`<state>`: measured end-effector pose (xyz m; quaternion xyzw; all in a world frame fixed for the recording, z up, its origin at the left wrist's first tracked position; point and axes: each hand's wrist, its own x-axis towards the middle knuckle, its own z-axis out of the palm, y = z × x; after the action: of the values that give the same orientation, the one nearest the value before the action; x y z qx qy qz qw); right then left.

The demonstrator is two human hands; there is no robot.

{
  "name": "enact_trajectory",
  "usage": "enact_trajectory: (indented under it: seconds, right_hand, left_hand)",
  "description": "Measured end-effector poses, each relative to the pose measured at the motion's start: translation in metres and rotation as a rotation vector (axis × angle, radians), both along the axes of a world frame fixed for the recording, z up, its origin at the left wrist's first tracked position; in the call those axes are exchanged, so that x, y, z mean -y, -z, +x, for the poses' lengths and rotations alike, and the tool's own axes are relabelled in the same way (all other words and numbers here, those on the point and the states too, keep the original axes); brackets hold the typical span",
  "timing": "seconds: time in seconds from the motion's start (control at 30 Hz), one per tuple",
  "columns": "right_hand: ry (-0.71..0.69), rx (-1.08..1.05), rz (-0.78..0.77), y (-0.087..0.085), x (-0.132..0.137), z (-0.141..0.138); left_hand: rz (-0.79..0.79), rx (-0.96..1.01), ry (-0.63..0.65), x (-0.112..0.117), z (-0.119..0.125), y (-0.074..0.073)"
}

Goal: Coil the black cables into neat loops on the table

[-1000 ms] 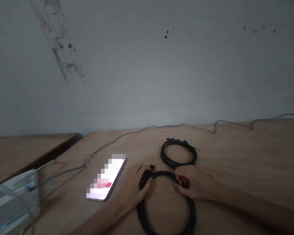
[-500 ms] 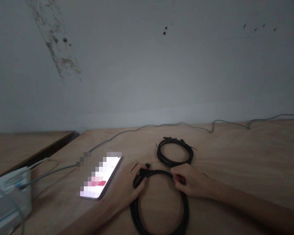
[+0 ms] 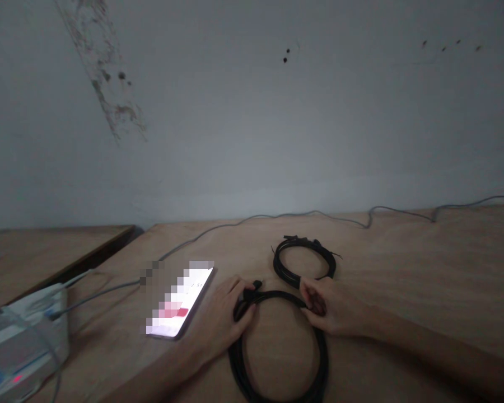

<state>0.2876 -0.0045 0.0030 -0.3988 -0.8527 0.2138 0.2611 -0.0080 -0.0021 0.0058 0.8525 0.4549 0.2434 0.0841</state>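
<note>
A coil of black cable lies on the wooden table, running off the bottom of the view. My left hand is closed around its upper left side, thumb inside the ring and fingers over the outside. A small black plug end sticks out past those fingers. On the coil's upper right, my right hand has its thumb against the cable and its fingers curled in; the palm side is partly in shadow. Just behind it rests a second, smaller black cable coil, its lower edge partly covered by the right hand.
A phone with a lit screen lies left of my left hand, partly pixelated. A white box with cables stands at the far left. One thin grey cable runs along the table near the wall. A dark gap divides two tabletops.
The whole view has shifted slightly, so things appear a little farther right. My right fingers have lifted and loosened a little at the coil. The left hand keeps its hold.
</note>
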Motion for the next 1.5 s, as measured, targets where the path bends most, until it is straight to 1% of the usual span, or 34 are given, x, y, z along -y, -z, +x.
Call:
enact_trajectory:
  seconds: [0.07, 0.13, 0.23, 0.3, 0.4, 0.53, 0.63, 0.77, 0.9, 1.0, 1.3, 1.5]
  right_hand:
    - [0.039, 0.085, 0.000, -0.005, 0.003, 0.000]
    - [0.094, 0.202, 0.035, -0.009, 0.006, -0.001]
    - [0.167, 0.350, 0.087, -0.010, 0.008, -0.003]
    - [0.182, 0.389, 0.084, -0.008, 0.008, -0.004]
    - [0.154, 0.365, 0.022, -0.005, 0.006, -0.006]
    - [0.043, 0.319, -0.021, -0.005, 0.005, -0.004]
    - [-0.013, 0.357, -0.006, -0.009, 0.006, -0.003]
    - [-0.034, 0.420, 0.019, -0.018, 0.007, 0.001]
    - [-0.058, 0.296, -0.024, -0.023, 0.002, 0.005]
    - [-0.028, 0.217, -0.051, -0.021, -0.001, 0.007]
    - [0.105, 0.186, -0.130, -0.011, -0.004, 0.006]
    - [0.137, 0.179, -0.132, -0.012, -0.003, 0.007]
  left_hand:
    - [-0.003, -0.008, 0.000, 0.000, 0.000, 0.000]
    - [-0.010, -0.013, 0.004, 0.001, 0.001, -0.001]
    - [-0.020, -0.018, -0.002, 0.001, 0.003, -0.004]
    - [-0.022, -0.024, -0.006, 0.002, 0.004, -0.006]
    - [-0.019, -0.034, -0.014, 0.002, 0.004, -0.007]
    - [-0.012, -0.047, -0.014, 0.002, 0.004, -0.006]
    - [-0.017, -0.050, 0.002, 0.002, 0.004, -0.006]
    - [-0.030, -0.044, 0.014, 0.003, 0.003, -0.008]
    - [-0.035, -0.045, 0.007, 0.003, 0.003, -0.008]
    - [-0.027, -0.042, -0.001, 0.002, 0.003, -0.007]
    - [-0.033, -0.049, 0.012, -0.001, 0.002, -0.005]
    - [-0.045, -0.056, 0.009, -0.001, 0.002, -0.006]
